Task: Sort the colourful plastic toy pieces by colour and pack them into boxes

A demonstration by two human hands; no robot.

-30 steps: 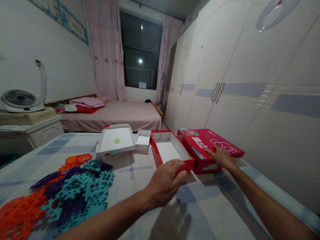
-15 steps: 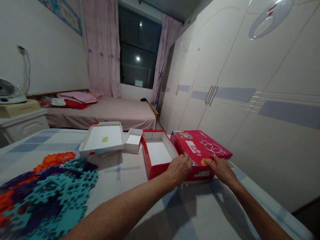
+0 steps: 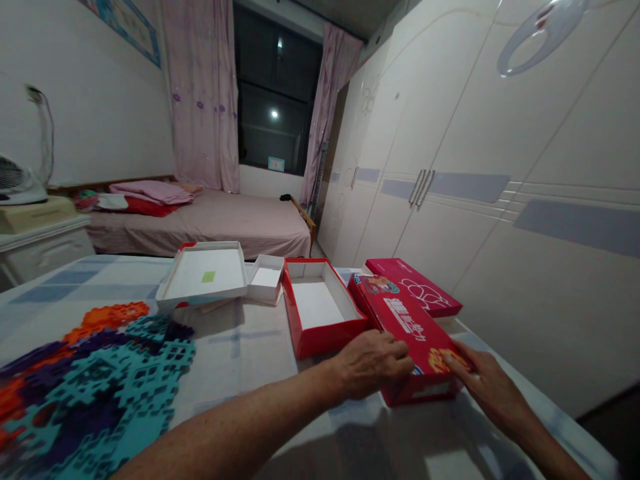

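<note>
A red cardboard box [image 3: 407,327] with white lettering and printed food pictures lies between my hands, its near end angled toward me. My left hand [image 3: 375,363] has curled fingers gripping its left edge near the front corner. On the opposite side, my right hand [image 3: 485,373] grips the near right corner, thumb on top; its other fingers are partly hidden. Just left of that box stands an open red box [image 3: 313,337] with a white inside. Behind it lies a flat crimson box [image 3: 430,287] with white line art, partly covered by the box I hold.
A shallow white lid or tray [image 3: 200,290] and a small white box [image 3: 265,280] sit farther left. Orange, purple and teal interlocking pieces [image 3: 145,373] are heaped at the left on the checked cloth [image 3: 240,367]. A bed [image 3: 240,223] and wardrobe [image 3: 450,133] stand beyond.
The red printed box has slid toward me and slightly right, with both hands moving along with it. More of the crimson box behind it now shows.
</note>
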